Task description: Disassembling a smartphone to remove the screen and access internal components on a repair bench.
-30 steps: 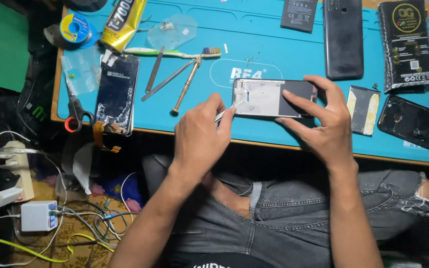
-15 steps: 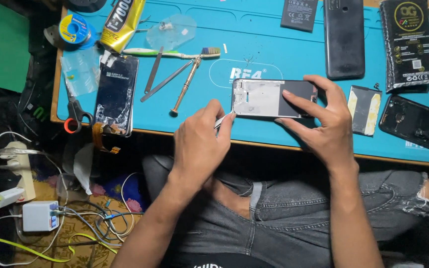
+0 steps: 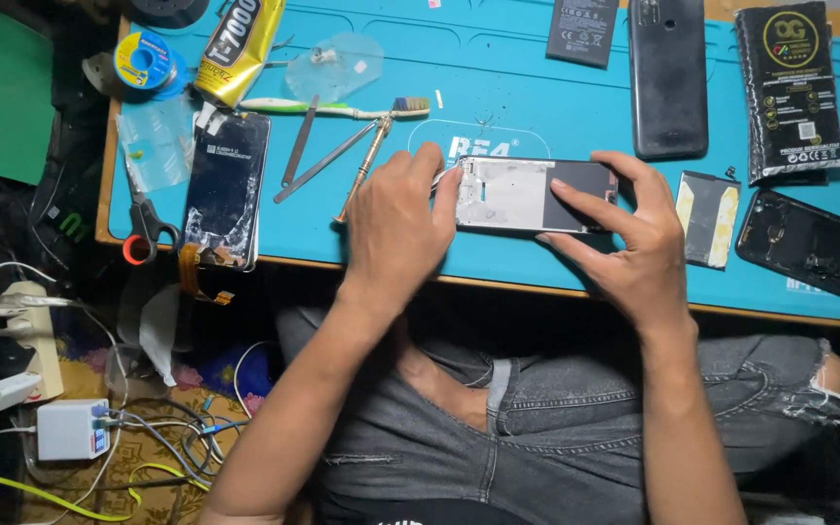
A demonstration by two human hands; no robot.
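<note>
Opened phone (image 3: 527,194) flat on the blue mat (image 3: 556,78) near the front edge of the counter (image 3: 498,285), steadied at its right end by the right hand (image 3: 624,243), grip clamped on its edges. Left hand (image 3: 396,233) at its left end, grip pinched together on a thin metal tool (image 3: 442,176) touching the frame. Cracked screen (image 3: 226,190), scissors (image 3: 148,228), toothbrush (image 3: 332,105) well apart to the left
</note>
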